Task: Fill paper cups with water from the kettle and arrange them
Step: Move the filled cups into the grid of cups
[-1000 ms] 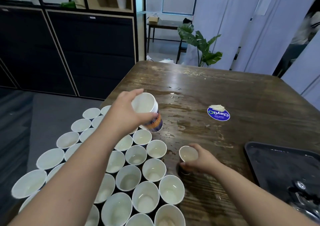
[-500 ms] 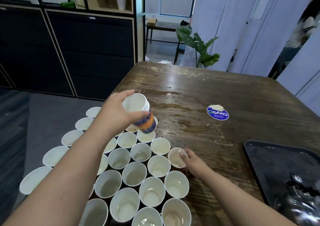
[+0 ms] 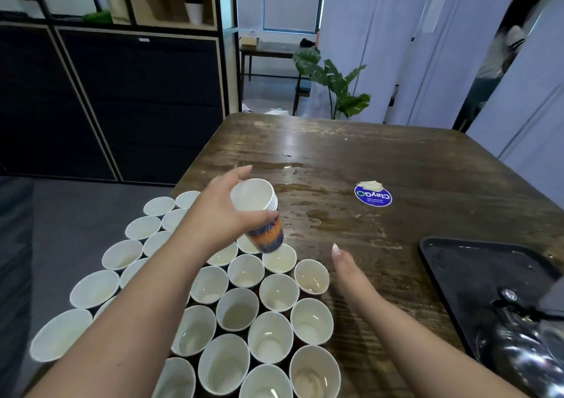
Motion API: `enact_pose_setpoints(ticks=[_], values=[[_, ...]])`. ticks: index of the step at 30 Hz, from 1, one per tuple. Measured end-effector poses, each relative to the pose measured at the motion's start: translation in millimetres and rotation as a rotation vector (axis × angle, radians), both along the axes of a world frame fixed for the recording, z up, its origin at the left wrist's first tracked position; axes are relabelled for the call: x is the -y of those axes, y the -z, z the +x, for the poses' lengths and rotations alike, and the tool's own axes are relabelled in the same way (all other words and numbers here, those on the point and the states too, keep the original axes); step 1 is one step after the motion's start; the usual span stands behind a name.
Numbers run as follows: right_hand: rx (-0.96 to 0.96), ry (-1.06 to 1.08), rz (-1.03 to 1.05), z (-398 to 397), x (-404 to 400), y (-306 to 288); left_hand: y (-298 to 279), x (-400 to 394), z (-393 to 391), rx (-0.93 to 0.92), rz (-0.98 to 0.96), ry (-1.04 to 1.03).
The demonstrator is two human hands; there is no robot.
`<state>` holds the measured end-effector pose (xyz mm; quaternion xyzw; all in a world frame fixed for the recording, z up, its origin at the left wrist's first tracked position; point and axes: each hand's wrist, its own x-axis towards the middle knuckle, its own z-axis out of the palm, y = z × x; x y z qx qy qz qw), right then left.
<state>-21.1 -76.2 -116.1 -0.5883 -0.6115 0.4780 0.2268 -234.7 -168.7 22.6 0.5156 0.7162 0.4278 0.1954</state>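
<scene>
From the head camera, your left hand [image 3: 219, 214] curls round a tilted stack of paper cups [image 3: 259, 211], held above the far edge of the cluster of cups [image 3: 244, 306] packed rim to rim on the wooden table [image 3: 381, 159]. Your right hand [image 3: 348, 271] hovers with fingers straight, holding nothing, just beside the cluster's right edge. To the right lies a black tray [image 3: 464, 263] bearing the shiny kettle [image 3: 525, 342]. A blue sticker [image 3: 373, 196] sits beyond, among water puddles.

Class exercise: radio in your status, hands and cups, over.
Left hand holds cup stack. Right hand open, beside the end cup. Kettle on tray. Nothing blocking.
</scene>
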Motion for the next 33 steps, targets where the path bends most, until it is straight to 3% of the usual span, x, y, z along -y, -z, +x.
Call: enact_pose_setpoints(ticks=[3,8,12,22,27,33], values=[[-0.143,0.066,0.155,9.4,11.7,-22.3,5.4,-8.2,19.7,0.054,-0.012,0.093],[-0.286,-0.097,0.232,46.5,30.7,-50.3,7.3,-25.3,63.7,0.044,-0.037,0.273],[-0.186,-0.235,0.248,78.8,41.1,-69.8,6.7,-32.6,105.3,0.055,-0.056,0.371],[-0.169,-0.146,0.283,161.7,42.0,-86.0,10.9,-42.6,208.1,0.049,-0.17,0.598],[-0.207,-0.148,0.244,203.0,46.8,-77.2,23.9,-42.1,245.3,0.047,-0.168,0.549],[-0.087,-0.234,0.261,235.8,48.0,-58.1,34.0,-31.7,270.3,0.132,-0.087,0.416]])
